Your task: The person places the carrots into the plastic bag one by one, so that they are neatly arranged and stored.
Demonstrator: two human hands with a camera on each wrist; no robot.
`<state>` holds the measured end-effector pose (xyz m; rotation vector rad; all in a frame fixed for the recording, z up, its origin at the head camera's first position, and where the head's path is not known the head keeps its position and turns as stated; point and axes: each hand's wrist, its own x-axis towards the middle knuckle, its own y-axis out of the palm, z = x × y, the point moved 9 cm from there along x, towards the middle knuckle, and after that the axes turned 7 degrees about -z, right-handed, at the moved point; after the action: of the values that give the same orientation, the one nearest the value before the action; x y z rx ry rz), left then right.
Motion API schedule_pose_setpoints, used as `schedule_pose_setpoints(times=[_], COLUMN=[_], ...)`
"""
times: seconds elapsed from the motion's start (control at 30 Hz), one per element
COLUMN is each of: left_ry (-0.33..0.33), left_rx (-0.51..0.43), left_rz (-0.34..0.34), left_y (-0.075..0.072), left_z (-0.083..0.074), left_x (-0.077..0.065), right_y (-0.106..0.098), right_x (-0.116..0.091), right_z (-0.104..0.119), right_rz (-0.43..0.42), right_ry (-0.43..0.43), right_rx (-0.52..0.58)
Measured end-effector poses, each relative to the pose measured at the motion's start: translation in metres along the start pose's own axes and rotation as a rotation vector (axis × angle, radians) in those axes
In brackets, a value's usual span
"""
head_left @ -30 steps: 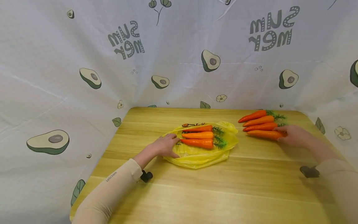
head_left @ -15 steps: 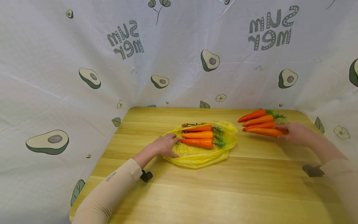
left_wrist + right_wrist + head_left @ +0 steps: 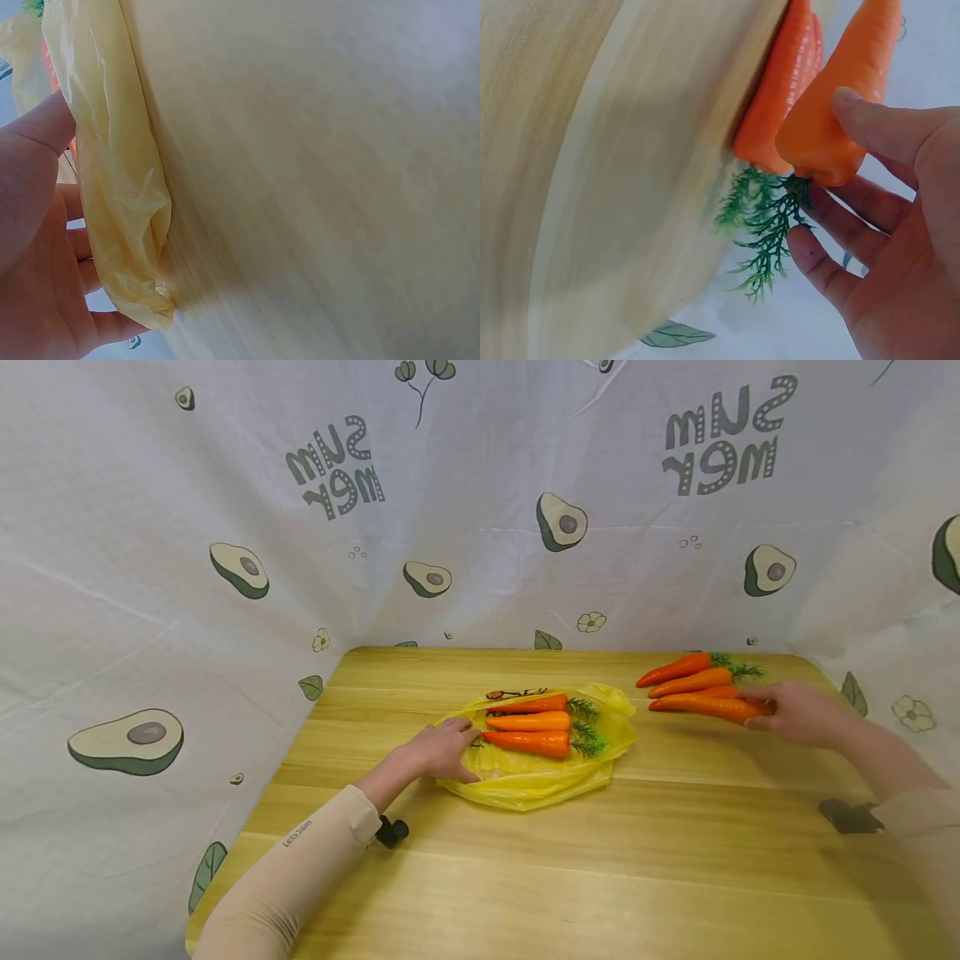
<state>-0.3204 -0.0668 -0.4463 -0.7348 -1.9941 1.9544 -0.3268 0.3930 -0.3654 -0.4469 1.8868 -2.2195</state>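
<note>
My right hand [image 3: 798, 714] pinches an orange carrot [image 3: 712, 706] at its thick end, thumb on one side and fingers on the other. Green fronds [image 3: 769, 232] trail from that end in the right wrist view. The carrot overlaps a redder carrot [image 3: 772, 97] behind it. On the left, my left hand [image 3: 442, 750] rests at the mouth of a yellow plastic bag [image 3: 525, 789], fingers spread and fairly straight. The bag's edge [image 3: 124, 187] hides part of the thumb and fingertips in the left wrist view. Three carrots [image 3: 529, 722] lie side by side on the opened bag, tips toward the left hand.
Two further carrots [image 3: 692, 682] lie at the back right of the wooden table [image 3: 540, 877], fronds pointing right. A white cloth [image 3: 480, 493] with avocado prints hangs behind and beside the table.
My right hand has raised the nearest carrot slightly and moved it up over the neighbouring one, covering more of it. The left hand and the bag keep their place.
</note>
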Motion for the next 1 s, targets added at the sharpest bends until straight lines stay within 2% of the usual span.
schedule_pose_setpoints(times=[0.6, 1.0], left_ry=[0.001, -0.004], left_rx=[-0.015, -0.023], left_rz=[0.000, 0.007], left_y=[0.000, -0.001], left_z=[0.000, -0.001], left_x=[0.001, -0.001], right_y=[-0.023, -0.036], right_x=[-0.002, -0.001], right_z=[0.028, 0.061], right_rz=[-0.014, -0.025], right_ry=[-0.014, -0.054], right_rx=[-0.056, -0.062])
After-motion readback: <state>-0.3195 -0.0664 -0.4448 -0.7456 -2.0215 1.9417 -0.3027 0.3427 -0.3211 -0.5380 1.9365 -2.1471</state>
